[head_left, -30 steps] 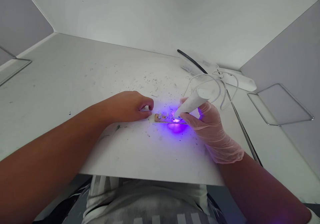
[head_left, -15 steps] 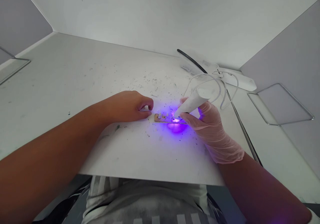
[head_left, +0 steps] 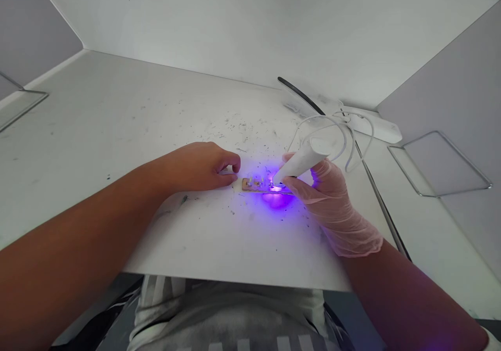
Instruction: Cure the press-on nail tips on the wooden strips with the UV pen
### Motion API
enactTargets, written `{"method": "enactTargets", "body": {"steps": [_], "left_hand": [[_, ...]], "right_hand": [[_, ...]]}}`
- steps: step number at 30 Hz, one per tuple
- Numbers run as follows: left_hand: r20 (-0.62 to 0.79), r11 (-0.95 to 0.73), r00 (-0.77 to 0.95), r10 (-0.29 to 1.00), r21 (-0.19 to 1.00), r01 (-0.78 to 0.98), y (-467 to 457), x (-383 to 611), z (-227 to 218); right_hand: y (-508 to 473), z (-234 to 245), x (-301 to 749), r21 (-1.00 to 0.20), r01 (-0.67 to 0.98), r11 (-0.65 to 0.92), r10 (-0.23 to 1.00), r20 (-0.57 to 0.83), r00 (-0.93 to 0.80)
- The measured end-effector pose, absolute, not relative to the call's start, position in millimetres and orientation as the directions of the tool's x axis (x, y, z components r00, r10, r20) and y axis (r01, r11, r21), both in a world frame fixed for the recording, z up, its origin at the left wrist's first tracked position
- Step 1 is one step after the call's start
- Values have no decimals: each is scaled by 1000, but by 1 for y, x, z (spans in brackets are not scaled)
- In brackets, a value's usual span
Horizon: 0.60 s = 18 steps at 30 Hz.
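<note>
A small brown strip board (head_left: 256, 184) lies on the white table (head_left: 117, 116), lit by violet light. My right hand (head_left: 332, 205), in a thin clear glove, grips a white pen-shaped tool (head_left: 301, 162) with its glowing tip down on the board's right part. A white cable (head_left: 340, 132) runs back from the tool. My bare left hand (head_left: 199, 166) rests on the table with fingers curled, its fingertips at the board's left end. Whether they pinch the board I cannot make out.
A white power strip (head_left: 371, 122) and a dark thin rod (head_left: 301, 96) lie at the back right. Wire frames stand at the right (head_left: 438, 163) and far left (head_left: 23, 100). Dark specks litter the table. White walls enclose the booth.
</note>
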State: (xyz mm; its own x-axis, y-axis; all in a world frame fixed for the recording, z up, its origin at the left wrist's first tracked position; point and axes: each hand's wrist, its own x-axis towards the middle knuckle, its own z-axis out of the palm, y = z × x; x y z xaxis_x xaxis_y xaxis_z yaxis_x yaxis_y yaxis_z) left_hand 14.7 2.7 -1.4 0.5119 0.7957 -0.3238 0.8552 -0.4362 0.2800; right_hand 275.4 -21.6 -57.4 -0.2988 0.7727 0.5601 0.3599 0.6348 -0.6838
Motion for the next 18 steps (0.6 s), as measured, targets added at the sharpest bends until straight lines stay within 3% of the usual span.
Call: {"method": "enactTargets", "body": {"steps": [18], "left_hand": [[-340, -436, 507, 792, 265, 860, 2, 15, -1]], "right_hand": [[-22, -55, 274, -673, 338, 658, 753, 581, -308]]}}
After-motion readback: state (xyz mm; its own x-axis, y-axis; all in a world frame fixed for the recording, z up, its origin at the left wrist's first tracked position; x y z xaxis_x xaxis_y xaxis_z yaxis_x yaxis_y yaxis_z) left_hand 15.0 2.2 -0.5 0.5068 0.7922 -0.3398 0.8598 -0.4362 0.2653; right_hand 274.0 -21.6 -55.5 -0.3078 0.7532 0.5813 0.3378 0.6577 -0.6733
